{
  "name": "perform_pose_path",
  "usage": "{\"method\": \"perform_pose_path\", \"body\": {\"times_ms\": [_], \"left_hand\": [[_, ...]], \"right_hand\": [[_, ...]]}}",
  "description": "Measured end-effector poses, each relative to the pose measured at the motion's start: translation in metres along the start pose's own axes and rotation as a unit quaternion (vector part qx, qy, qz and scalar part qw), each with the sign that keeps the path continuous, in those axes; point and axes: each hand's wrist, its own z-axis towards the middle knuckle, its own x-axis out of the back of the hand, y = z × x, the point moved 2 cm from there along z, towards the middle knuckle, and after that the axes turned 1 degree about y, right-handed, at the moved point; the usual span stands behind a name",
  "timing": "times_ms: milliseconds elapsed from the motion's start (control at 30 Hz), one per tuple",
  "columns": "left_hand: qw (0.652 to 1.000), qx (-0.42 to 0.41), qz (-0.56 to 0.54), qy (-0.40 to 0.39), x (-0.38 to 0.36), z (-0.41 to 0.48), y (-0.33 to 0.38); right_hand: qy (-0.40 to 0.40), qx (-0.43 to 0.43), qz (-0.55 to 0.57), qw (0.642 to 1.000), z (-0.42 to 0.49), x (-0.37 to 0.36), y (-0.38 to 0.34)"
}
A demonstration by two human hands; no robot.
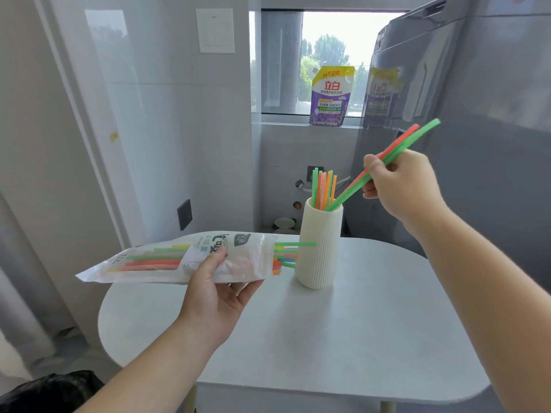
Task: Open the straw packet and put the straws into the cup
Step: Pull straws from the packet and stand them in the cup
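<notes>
A ribbed cream cup (pixel 319 248) stands on the white table (pixel 343 338) with several coloured straws (pixel 323 186) upright in it. My right hand (pixel 402 186) pinches a few green and red straws (pixel 396 150) at a slant, their lower ends inside the cup's mouth. My left hand (pixel 220 290) holds the clear straw packet (pixel 167 260) level above the table's left side. The packet's open end faces the cup, and several straw ends (pixel 287 254) stick out of it.
A grey fridge (pixel 477 114) stands close on the right behind my right arm. A purple and yellow detergent pouch (pixel 329 96) sits on the window sill at the back. A black bag (pixel 50 391) lies at the lower left, off the table.
</notes>
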Motion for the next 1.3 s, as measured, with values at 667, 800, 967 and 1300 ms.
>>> {"method": "perform_pose_path", "body": {"times_ms": [667,800,967,1300], "left_hand": [[0.999,-0.001,0.021,-0.026,0.003,0.004,0.001],[0.999,-0.009,0.027,-0.034,0.003,0.003,0.002],[0.998,-0.011,0.036,-0.042,0.0,0.002,0.001],[0.994,-0.031,0.093,-0.053,-0.008,-0.008,-0.004]], "right_hand": [[-0.109,0.021,-0.115,0.987,0.034,-0.075,0.004],[-0.034,0.042,-0.091,0.994,0.011,-0.055,0.003],[-0.096,-0.015,-0.039,0.994,-0.054,-0.049,0.018],[-0.239,-0.198,0.202,0.929,-0.117,-0.069,0.043]]}}
